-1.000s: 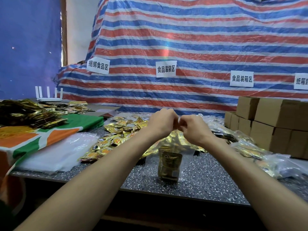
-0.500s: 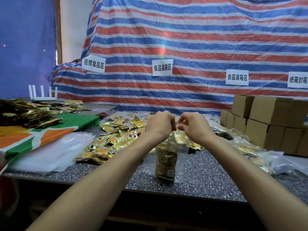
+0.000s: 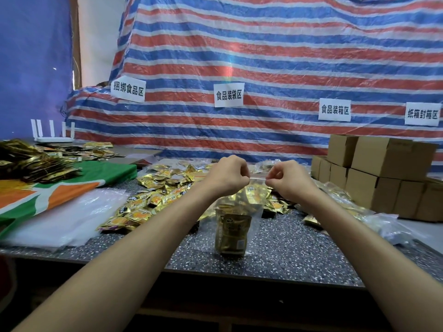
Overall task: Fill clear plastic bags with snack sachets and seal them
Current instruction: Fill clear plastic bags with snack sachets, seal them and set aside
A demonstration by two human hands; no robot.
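Clear plastic zip bag [image 3: 249, 212] with gold foil snack sachets [image 3: 231, 232] inside hung just above the dark speckled table [image 3: 287, 250], held up by its top strip so the contents sagged to the bottom and the mouth stayed flat for sealing, probably. Left hand [image 3: 229, 174] and right hand [image 3: 287, 178] were raised side by side, slightly apart, wrists bent, fingers [image 3: 244, 180] of each pinched on the strip's ends. Loose gold sachet pile [image 3: 153, 200] lay behind on the table.

Print on the gold sachet [image 3: 230, 230] is too blurry to read; the cardboard boxes [image 3: 393, 178] run off the right edge.
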